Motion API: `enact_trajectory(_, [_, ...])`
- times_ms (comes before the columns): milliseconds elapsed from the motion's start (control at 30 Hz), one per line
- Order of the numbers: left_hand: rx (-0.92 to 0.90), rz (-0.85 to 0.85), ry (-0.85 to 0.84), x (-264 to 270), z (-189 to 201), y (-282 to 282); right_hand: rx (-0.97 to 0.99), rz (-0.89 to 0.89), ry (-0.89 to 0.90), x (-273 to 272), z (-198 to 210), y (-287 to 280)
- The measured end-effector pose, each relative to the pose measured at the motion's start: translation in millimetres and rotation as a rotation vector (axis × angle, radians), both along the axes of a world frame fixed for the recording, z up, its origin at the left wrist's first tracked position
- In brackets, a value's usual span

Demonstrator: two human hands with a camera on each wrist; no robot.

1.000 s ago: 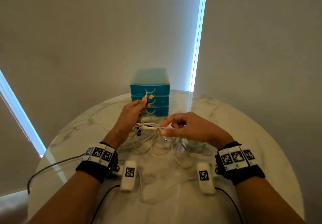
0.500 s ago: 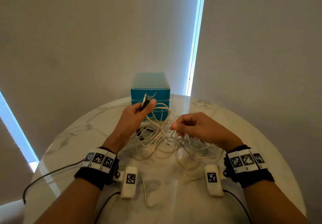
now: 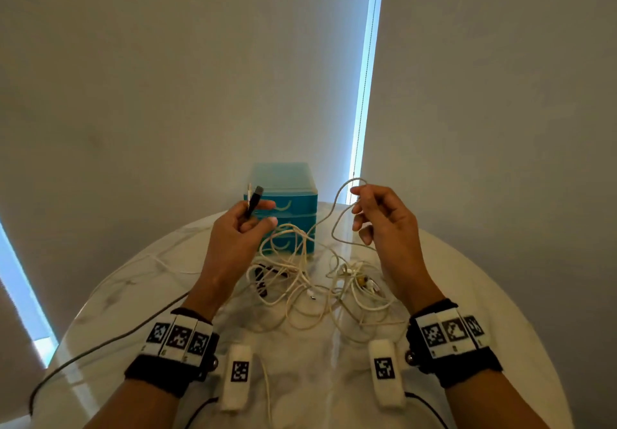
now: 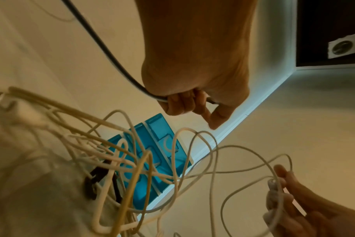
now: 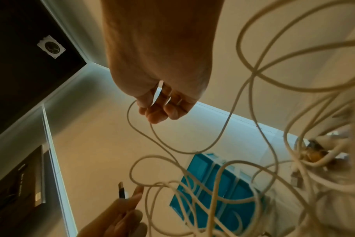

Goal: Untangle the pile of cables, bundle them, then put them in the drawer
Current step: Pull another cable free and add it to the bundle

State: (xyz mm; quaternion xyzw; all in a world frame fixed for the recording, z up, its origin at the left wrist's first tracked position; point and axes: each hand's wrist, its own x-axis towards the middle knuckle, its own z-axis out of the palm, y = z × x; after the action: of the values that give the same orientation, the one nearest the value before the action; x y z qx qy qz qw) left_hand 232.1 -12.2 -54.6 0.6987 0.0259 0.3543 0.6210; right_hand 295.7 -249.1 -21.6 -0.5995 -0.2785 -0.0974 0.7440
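Note:
A tangled pile of white cables lies on the round marble table, in front of a small blue drawer unit with its drawers closed. My left hand is raised above the pile and grips a black plug with its black cable running through the fist. My right hand is raised at the same height and pinches a loop of white cable that trails down into the pile. The right wrist view shows that loop hanging from my right hand's fingers.
A dark cord runs off the table's left edge. A short black connector piece lies in the pile's left side. The drawer unit stands at the table's far edge, against the wall. Bare marble shows on both sides of the pile.
Both hands have risen from the pile and moved apart. The left lifted the black plug higher; the right drew a white cable loop up and to the right.

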Motion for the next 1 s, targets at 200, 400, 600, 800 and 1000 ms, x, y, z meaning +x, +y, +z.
enact_trajectory(200, [0.114,-0.193,0.060,-12.6,13.1,-25.3,-0.183,0.130,-0.072,-16.5,4.0,7.3])
enact_trajectory(400, [0.098,-0.132,0.078,-14.6,15.4,-23.3,-0.196,0.107,-0.035,-14.3,3.5,3.6])
enact_trajectory(600, [0.123,-0.146,0.066,-17.2,19.7,-29.8,-0.252,0.159,-0.034,-13.2,-1.6,10.9])
enact_trajectory(800, [0.017,-0.132,-0.039,-22.4,32.1,-30.4,-0.452,0.166,0.070,-7.8,-17.1,20.5])
enact_trajectory(1000, [0.088,-0.189,0.081,-17.6,23.6,-25.6,-0.413,-0.009,0.058,-6.6,-26.3,26.1])
